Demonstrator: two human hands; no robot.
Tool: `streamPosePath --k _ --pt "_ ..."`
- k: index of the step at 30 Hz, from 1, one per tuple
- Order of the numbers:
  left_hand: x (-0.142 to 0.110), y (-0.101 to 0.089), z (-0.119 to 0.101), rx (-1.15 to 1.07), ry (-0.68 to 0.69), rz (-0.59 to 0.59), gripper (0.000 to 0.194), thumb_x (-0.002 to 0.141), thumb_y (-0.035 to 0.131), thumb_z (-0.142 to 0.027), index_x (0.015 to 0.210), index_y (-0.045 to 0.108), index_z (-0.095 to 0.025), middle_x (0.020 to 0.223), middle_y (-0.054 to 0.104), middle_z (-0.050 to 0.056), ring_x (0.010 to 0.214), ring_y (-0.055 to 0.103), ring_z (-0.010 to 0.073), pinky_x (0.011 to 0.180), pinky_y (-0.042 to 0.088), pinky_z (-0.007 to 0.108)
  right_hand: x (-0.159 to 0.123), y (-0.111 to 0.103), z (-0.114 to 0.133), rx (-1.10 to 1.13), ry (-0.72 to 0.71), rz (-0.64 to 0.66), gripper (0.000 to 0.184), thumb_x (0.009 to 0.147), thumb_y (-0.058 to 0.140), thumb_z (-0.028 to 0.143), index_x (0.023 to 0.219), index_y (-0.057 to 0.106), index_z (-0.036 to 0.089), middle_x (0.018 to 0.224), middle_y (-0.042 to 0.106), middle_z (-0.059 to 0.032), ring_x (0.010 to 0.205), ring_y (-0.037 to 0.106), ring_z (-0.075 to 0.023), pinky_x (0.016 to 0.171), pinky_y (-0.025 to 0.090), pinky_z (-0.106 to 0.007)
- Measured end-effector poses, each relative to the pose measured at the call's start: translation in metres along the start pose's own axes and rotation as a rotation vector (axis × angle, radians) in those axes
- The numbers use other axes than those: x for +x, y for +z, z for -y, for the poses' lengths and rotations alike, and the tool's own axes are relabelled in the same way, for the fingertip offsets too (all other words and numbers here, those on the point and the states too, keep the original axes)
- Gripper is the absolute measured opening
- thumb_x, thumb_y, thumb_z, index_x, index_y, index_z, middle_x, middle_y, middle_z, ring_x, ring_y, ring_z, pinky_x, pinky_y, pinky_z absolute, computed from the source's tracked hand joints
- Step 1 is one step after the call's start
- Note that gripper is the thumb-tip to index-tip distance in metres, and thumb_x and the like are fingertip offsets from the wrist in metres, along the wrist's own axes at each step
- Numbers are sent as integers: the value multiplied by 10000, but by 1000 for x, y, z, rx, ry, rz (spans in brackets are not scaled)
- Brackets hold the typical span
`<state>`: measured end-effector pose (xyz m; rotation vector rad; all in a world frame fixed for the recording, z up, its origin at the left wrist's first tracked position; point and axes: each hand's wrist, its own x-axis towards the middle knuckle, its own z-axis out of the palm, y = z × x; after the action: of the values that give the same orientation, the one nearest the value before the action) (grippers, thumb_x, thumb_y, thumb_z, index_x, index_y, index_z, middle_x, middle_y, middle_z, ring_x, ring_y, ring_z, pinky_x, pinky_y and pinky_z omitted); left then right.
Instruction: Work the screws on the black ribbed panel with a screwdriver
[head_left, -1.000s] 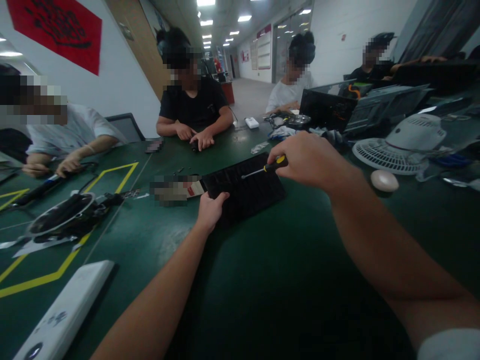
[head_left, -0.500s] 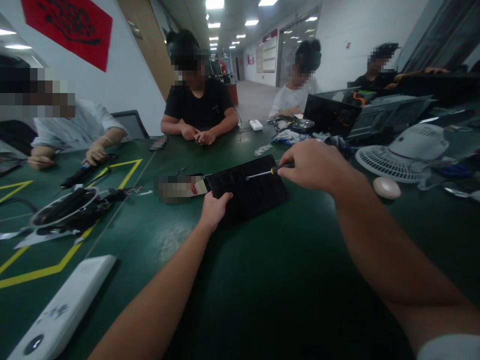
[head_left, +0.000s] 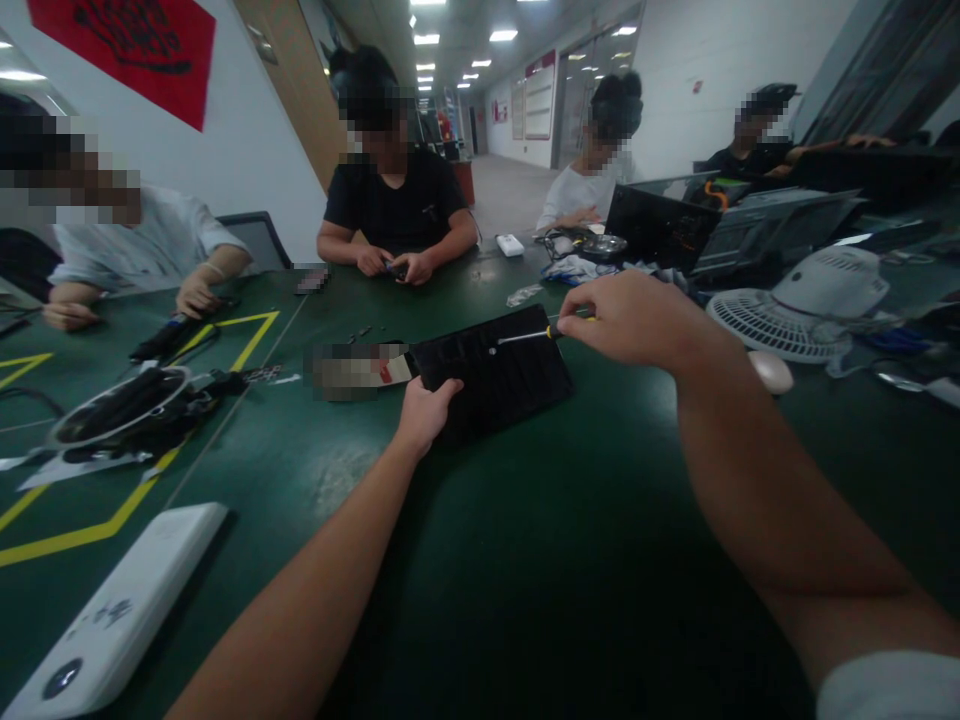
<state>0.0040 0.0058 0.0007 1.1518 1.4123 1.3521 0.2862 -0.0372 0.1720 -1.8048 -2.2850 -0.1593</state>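
My left hand [head_left: 427,408] is closed on the near left edge of a flat black rectangular panel [head_left: 517,385], thumb on top; its exact kind does not show. In my right hand [head_left: 622,318] is a screwdriver [head_left: 525,337] with a dark and yellow handle and a thin metal shaft. The shaft lies low over the panel, pointing left. Near its tip sits a small shiny round spot [head_left: 492,351], perhaps a screw head. Whether the tip touches it I cannot tell. Just behind the panel's left end lies a flat beige and red item [head_left: 390,371], partly blurred out.
On the green table [head_left: 570,560], a long white device [head_left: 112,610] lies front left, with cables and black gear [head_left: 135,410] behind it. A white fan [head_left: 817,300] and a pale mouse [head_left: 771,372] are at right. Several people sit around; one [head_left: 397,210] faces me.
The screwdriver tip has shifted slightly off the shiny spot, toward the right. My left hand keeps its hold on the panel. The whole view has moved a little.
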Motion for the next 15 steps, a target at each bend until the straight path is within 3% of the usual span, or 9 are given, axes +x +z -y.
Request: streamPosePath --k 8,15 --pt "-1 0 -4 10 -31 -11 383 583 896 -395 867 767 -173 831 786 71 806 748 283 816 610 408 -2 0 2 18 -33 -18 307 1002 640 420 1080 893 266 1071 854 -98 991 752 -294 800 534 -385" --pt "-2 0 -5 11 -38 -7 375 583 896 -388 865 762 -181 853 789 83 821 743 286 818 608 409 -2 1 7 35 -20 -22 291 1008 646 403 1088 893 274 1094 861 -108 1052 765 -332 832 542 -427"
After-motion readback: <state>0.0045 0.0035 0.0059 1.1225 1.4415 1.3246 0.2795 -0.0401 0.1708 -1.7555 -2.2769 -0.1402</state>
